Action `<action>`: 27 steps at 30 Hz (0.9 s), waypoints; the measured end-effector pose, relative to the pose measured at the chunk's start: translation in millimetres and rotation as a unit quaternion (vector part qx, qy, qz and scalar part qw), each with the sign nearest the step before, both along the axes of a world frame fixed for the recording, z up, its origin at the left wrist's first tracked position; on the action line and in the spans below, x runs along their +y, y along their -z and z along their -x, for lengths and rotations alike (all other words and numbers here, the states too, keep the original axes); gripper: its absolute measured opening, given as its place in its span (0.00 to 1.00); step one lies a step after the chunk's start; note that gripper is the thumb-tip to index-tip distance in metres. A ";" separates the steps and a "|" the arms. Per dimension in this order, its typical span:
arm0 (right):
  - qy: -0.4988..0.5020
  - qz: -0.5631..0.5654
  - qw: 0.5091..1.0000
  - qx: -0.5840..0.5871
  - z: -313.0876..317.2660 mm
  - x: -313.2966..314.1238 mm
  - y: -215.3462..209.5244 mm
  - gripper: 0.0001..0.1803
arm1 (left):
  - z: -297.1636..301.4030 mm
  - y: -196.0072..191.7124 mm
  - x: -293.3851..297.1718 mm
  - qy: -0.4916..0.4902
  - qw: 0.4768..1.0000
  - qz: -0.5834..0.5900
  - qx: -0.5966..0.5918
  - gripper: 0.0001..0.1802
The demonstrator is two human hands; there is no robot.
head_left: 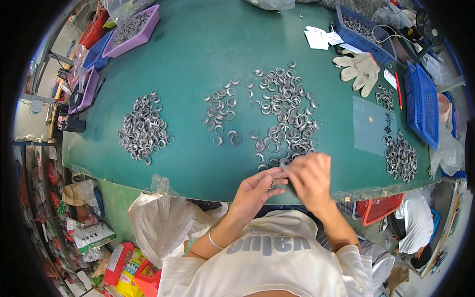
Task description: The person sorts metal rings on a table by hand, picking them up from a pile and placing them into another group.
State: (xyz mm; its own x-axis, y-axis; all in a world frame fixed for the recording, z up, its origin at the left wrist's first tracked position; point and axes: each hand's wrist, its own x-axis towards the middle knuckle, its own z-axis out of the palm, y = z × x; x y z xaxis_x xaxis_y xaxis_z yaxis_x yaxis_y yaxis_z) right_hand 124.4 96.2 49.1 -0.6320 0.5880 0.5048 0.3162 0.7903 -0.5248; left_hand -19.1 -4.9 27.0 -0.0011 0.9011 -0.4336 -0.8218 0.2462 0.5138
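Observation:
Just past the table's near edge, my left hand (258,191) is held palm up with curled fingers around a grey metal ring (271,185). My right hand (311,180) meets its fingertips, bent and smeared by motion, so what lies between its fingers cannot be made out. Right beyond both hands spreads a large heap of similar grey rings (292,119). A looser cluster of rings (216,106) lies left of that heap. Farther left is a dense pile of rings (143,127), and another pile (401,158) sits at the right end.
The green table (188,59) carries a purple basket (132,43) of rings at far left and a blue tray (377,52) at far right. A work glove (360,72), a red pencil (398,91), a translucent sheet (368,121) and a blue basket (420,106) lie rightward. Another person (414,222) is at lower right.

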 end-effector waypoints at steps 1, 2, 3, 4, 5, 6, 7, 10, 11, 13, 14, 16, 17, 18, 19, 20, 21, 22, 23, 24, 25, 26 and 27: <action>-0.040 0.004 0.999 -0.010 -1.9 -4.2 -6.0 0.11 | -1.3 -1.0 2.8 -0.002 1.000 0.004 0.007 0.18; -0.088 0.030 0.995 -0.038 -4.2 -5.3 -3.0 0.11 | -2.9 -2.0 4.9 -0.004 1.000 0.008 0.014 0.18; -0.086 0.062 0.994 -0.019 -6.9 -6.7 -4.1 0.11 | -4.3 -2.2 4.5 -0.007 1.000 0.010 0.020 0.18; -0.084 0.094 0.992 0.000 -10.2 -6.9 -5.3 0.11 | -5.1 -0.8 4.2 -0.001 1.000 0.011 0.021 0.18; -0.081 0.126 0.989 0.019 -14.3 -6.2 -6.2 0.10 | -5.3 2.6 3.8 0.006 1.000 0.013 0.022 0.17; -0.051 0.152 0.986 0.038 -21.5 -3.5 -6.4 0.10 | -4.5 5.3 2.6 0.010 1.000 0.014 0.025 0.17; 0.001 0.179 0.983 0.045 -26.5 0.7 -5.5 0.09 | -2.9 8.2 1.3 0.010 1.000 0.012 0.015 0.16; 0.174 0.179 0.968 0.000 -32.0 13.5 4.4 0.09 | 2.7 13.9 0.6 0.022 1.000 0.006 -0.014 0.14; 0.197 0.144 0.969 -0.042 -29.4 16.2 6.5 0.09 | 3.9 14.1 1.2 0.031 0.999 0.005 -0.021 0.13; 0.239 0.074 0.960 -0.127 -22.7 20.2 10.4 0.10 | 3.0 8.4 6.6 0.046 0.999 0.025 -0.008 0.13; 0.240 0.078 0.956 -0.147 -22.9 22.0 16.5 0.10 | 0.3 0.9 10.2 0.052 0.997 0.047 0.012 0.13; 0.233 0.069 0.959 -0.147 -24.9 24.8 18.0 0.11 | -2.5 -3.4 13.4 0.057 0.996 0.059 0.034 0.14; 0.230 0.064 0.960 -0.147 -26.1 25.9 17.7 0.11 | -3.3 -2.1 14.2 0.059 0.996 0.049 0.034 0.14; 0.228 0.066 0.965 -0.115 -27.1 25.7 17.3 0.11 | -3.6 -0.1 14.4 0.060 0.997 0.039 0.036 0.14; 0.226 0.067 0.968 -0.083 -28.7 24.0 15.8 0.11 | -4.1 1.8 14.0 0.070 0.996 0.033 0.037 0.14; 0.224 0.068 0.971 -0.051 -30.4 21.6 13.7 0.11 | -4.7 3.8 13.3 0.081 0.996 0.028 0.038 0.15; 0.194 0.040 0.980 -0.025 -30.6 17.3 9.5 0.11 | -5.3 2.9 14.0 0.092 0.995 0.024 0.039 0.15; 0.163 0.012 0.987 0.002 -29.2 11.3 3.1 0.11 | -7.7 -0.9 15.8 0.094 0.994 0.037 0.030 0.15; 0.132 -0.017 0.991 0.029 -28.0 4.9 0.2 0.10 | -11.4 -8.0 18.6 0.095 0.994 0.050 0.020 0.16; 0.088 -0.044 0.994 0.036 -29.0 -2.3 0.9 0.10 | -14.2 -13.9 21.4 0.100 0.993 0.062 0.011 0.16; 0.045 -0.044 0.998 0.020 -31.3 -9.2 2.1 0.10 | -15.4 -13.7 21.4 0.109 0.992 0.058 0.024 0.16; 0.013 -0.010 0.999 0.030 -30.1 -11.5 6.4 0.09 | -16.6 -12.3 20.7 0.118 0.991 0.054 0.036 0.16; -0.021 0.025 0.999 0.041 -28.9 -12.8 10.0 0.09 | -17.3 -10.0 19.9 0.123 0.990 0.049 0.049 0.16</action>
State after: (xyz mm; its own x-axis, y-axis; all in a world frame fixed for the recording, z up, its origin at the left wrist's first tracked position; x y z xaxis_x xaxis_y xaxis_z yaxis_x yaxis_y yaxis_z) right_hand 153.3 83.4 39.1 -0.6153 0.5869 0.5263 0.2375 0.7746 -0.5862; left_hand -1.7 14.9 37.0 0.1679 0.8325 -0.5280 -0.6781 0.4863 0.5511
